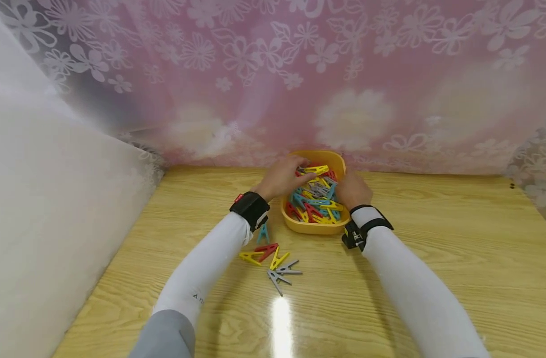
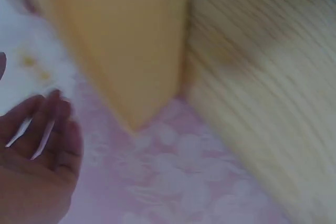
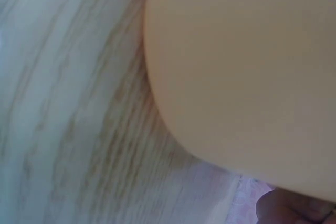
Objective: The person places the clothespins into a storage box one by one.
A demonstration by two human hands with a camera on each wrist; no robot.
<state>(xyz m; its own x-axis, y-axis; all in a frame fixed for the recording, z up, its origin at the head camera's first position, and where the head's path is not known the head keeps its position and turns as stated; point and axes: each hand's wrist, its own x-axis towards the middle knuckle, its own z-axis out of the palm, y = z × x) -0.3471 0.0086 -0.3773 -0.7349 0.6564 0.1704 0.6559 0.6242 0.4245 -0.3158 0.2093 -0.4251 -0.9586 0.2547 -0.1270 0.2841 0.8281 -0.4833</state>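
A yellow plastic basin (image 1: pixel 316 228) near the curtain is filled with red, yellow, blue and grey clothespins (image 1: pixel 315 203). My left hand (image 1: pixel 281 176) reaches over its left rim, thumb and fingers apart beside a yellow clothespin (image 1: pixel 316 170) at the top of the heap. Bent, loose fingers of that hand (image 2: pixel 44 150) show past the basin's wall (image 2: pixel 126 40) in the left wrist view. At the right rim is my right hand (image 1: pixel 354 189), its fingers bent inward over the clothespins; whether they grip one I cannot tell. The basin's wall covers most of that hand in the right wrist view.
Several loose clothespins lie on the wooden table (image 1: pixel 433 238) in front of the basin: a blue one (image 1: pixel 264 232), a red one (image 1: pixel 267 251), yellow ones and grey ones (image 1: pixel 277 281). A pink flowered curtain (image 1: pixel 264 109) hangs right behind the basin. A white sheet (image 1: pixel 53 174) stands at left.
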